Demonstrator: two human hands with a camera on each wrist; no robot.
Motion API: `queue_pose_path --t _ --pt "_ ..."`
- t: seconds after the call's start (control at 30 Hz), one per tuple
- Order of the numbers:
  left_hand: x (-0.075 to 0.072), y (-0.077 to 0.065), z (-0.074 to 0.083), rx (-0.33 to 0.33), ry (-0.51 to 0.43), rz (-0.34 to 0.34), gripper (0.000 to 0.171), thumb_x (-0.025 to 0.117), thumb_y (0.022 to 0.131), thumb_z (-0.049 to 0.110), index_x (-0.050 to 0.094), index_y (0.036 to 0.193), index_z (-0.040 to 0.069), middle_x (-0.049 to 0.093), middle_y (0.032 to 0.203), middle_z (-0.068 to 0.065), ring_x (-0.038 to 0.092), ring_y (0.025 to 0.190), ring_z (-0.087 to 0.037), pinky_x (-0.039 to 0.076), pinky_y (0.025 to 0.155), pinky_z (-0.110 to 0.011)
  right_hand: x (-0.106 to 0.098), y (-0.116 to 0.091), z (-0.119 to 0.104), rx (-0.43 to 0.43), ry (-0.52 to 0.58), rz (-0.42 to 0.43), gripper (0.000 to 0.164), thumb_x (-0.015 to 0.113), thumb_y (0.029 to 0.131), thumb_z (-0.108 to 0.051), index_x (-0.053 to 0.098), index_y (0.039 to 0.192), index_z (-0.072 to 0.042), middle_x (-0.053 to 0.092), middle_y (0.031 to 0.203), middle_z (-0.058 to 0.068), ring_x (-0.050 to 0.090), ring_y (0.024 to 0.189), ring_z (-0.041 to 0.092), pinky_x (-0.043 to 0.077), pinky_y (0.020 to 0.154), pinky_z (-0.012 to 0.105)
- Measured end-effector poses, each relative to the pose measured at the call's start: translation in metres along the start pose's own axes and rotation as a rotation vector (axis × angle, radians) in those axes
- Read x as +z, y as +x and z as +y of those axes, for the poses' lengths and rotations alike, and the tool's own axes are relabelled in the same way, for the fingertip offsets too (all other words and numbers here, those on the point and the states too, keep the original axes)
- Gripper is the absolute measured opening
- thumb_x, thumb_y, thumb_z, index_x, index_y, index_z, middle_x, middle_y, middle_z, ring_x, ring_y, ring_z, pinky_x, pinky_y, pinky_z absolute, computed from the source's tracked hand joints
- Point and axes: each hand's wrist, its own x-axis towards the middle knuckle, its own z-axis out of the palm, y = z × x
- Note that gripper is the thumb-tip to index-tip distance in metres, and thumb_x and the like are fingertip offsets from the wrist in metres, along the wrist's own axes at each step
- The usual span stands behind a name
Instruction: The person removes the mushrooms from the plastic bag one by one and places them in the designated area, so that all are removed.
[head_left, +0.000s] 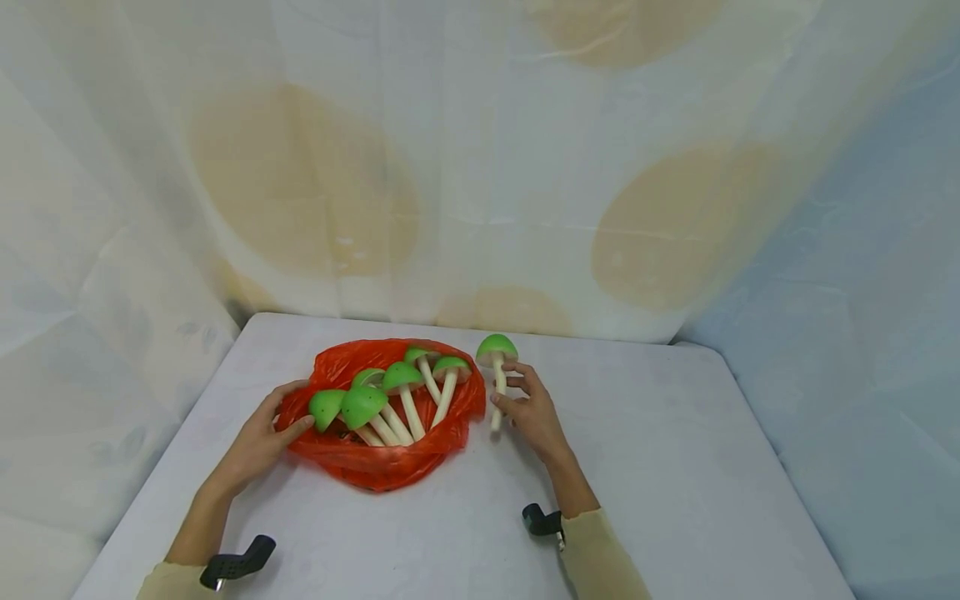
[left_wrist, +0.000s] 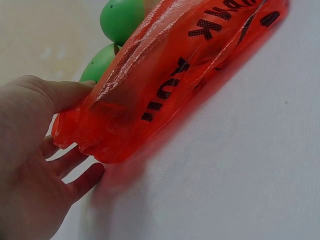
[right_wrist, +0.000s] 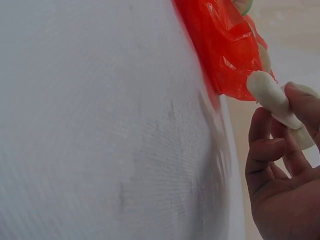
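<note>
A red plastic bag lies on the table with its mouth spread wide, and several toy mushrooms with green caps and white stems rest inside. At the bag's left side, my left hand holds its edge, thumb over the rim and the other fingers around the outside. Just right of the bag, my right hand pinches one more mushroom by its stem, cap up and stem hanging down. In the right wrist view the stem end overlaps the bag.
A white cloth covers the table, whose back edge meets a pale curtain with large tan spots. More sheeting hangs along the left and right sides. Black wrist devices sit on both forearms.
</note>
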Motion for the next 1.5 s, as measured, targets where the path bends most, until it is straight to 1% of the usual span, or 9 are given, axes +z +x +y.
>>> queue_pose_path --t 0.13,0.43,0.53,0.7,0.87,1.03,1.1,1.33,1.5 --pt "-0.0002 0.0007 0.0006 -0.003 0.008 -0.001 0.067 0.064 0.099 0.033 0.032 0.155 0.014 0.029 0.159 -0.02 0.025 0.145 -0.049 0.026 0.107 -0.077 -0.0005 -0.0001 -0.001 0.008 -0.005 0.009 0.048 0.074 0.092 -0.021 0.057 0.132 -0.04 0.063 0.123 0.007 0.061 0.074 0.041 0.041 0.05 0.024" --pt "-0.0004 0.0005 0.0016 -0.003 0.011 0.0 0.066 0.064 0.099 0.032 0.032 0.155 0.014 0.03 0.159 -0.02 0.026 0.144 -0.049 0.027 0.106 -0.078 -0.0029 0.0015 0.0034 -0.012 0.007 0.015 0.046 0.072 0.094 -0.024 0.055 0.133 -0.04 0.064 0.126 0.009 0.065 0.076 0.039 0.041 0.049 0.024" --pt "-0.0007 0.0004 0.0017 -0.004 0.01 0.002 0.066 0.064 0.099 0.032 0.033 0.155 0.014 0.03 0.159 -0.02 0.027 0.144 -0.049 0.027 0.107 -0.077 -0.0036 0.002 0.004 -0.011 -0.013 0.02 0.044 0.071 0.096 -0.023 0.055 0.134 -0.039 0.064 0.126 0.009 0.064 0.074 0.035 0.042 0.05 0.024" --pt "-0.0008 -0.0003 0.0013 -0.007 0.008 0.001 0.067 0.064 0.099 0.033 0.032 0.155 0.014 0.029 0.159 -0.021 0.025 0.145 -0.049 0.026 0.107 -0.077 -0.0047 0.0017 0.0035 0.003 -0.061 0.024 0.044 0.068 0.098 -0.022 0.053 0.138 -0.033 0.065 0.128 0.012 0.062 0.072 0.025 0.043 0.052 0.024" --pt "-0.0007 -0.0009 0.0005 -0.003 0.001 0.0 0.067 0.065 0.099 0.031 0.033 0.155 0.013 0.03 0.159 -0.021 0.025 0.145 -0.049 0.026 0.107 -0.077 -0.0062 0.0011 0.0036 0.034 -0.086 0.004 0.045 0.065 0.099 -0.02 0.052 0.141 -0.031 0.066 0.127 0.013 0.062 0.079 0.021 0.043 0.056 0.024" --pt "-0.0011 -0.0006 0.0002 -0.002 0.003 -0.001 0.067 0.065 0.099 0.031 0.032 0.155 0.013 0.03 0.159 -0.021 0.025 0.145 -0.049 0.026 0.107 -0.077 -0.0072 0.002 0.004 0.062 -0.106 -0.008 0.046 0.067 0.097 -0.018 0.054 0.14 -0.028 0.067 0.124 0.013 0.064 0.089 0.022 0.048 0.064 0.027" --pt "-0.0013 -0.0004 0.0002 -0.004 0.005 -0.004 0.067 0.065 0.099 0.033 0.032 0.155 0.014 0.03 0.159 -0.021 0.025 0.145 -0.049 0.026 0.107 -0.077 -0.0073 0.0025 0.0043 0.076 -0.118 -0.004 0.046 0.068 0.096 -0.017 0.054 0.139 -0.028 0.067 0.123 0.013 0.065 0.089 0.022 0.049 0.065 0.028" --pt "-0.0012 0.0003 -0.0005 -0.006 0.004 -0.008 0.068 0.065 0.099 0.035 0.032 0.155 0.013 0.029 0.159 -0.021 0.024 0.145 -0.05 0.026 0.107 -0.077 -0.0071 0.0044 0.0077 0.118 -0.153 -0.002 0.047 0.071 0.093 -0.017 0.056 0.137 -0.028 0.065 0.126 0.012 0.069 0.079 0.021 0.053 0.063 0.029" --pt "-0.0007 0.001 -0.0002 0.009 0.01 -0.004 0.068 0.065 0.099 0.037 0.033 0.154 0.013 0.03 0.158 -0.021 0.026 0.145 -0.049 0.027 0.107 -0.077 -0.0063 0.0047 0.0082 0.122 -0.159 -0.002 0.048 0.074 0.091 -0.017 0.059 0.134 -0.029 0.064 0.125 0.011 0.069 0.081 0.022 0.058 0.066 0.03"
